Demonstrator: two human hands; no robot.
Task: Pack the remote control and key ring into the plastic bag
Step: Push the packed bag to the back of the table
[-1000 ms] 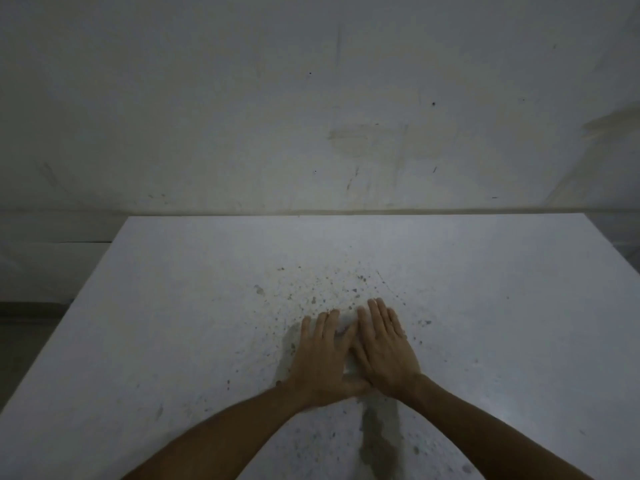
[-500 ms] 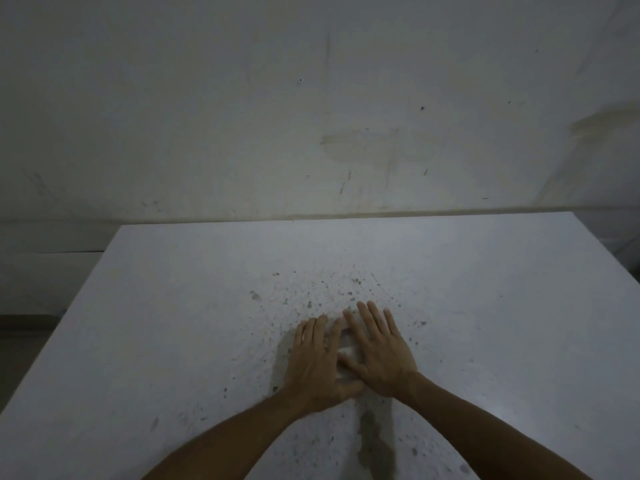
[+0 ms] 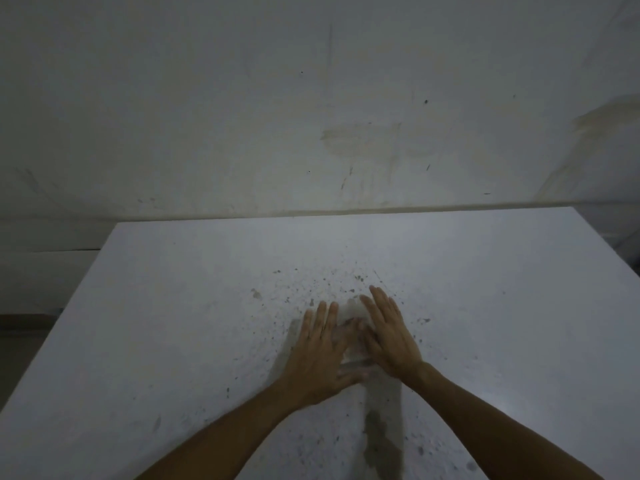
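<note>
Both hands lie palm down near the middle of the white table. My left hand is flat, with its fingers stretched forward. My right hand sits just to its right, fingers spread and angled up-left. Between them shows a pale, blurred, see-through patch with a straight near edge; it may be the plastic bag, but I cannot tell. Neither hand grips it. No remote control or key ring is in view.
The table top is speckled with dark spots around the hands and has a grey smear near the front edge. A stained white wall rises right behind the table's far edge. Floor shows at the left.
The hands, first pressed together with thumbs overlapping, have drifted slightly apart. The right hand has shifted forward and right, uncovering the pale patch between them.
</note>
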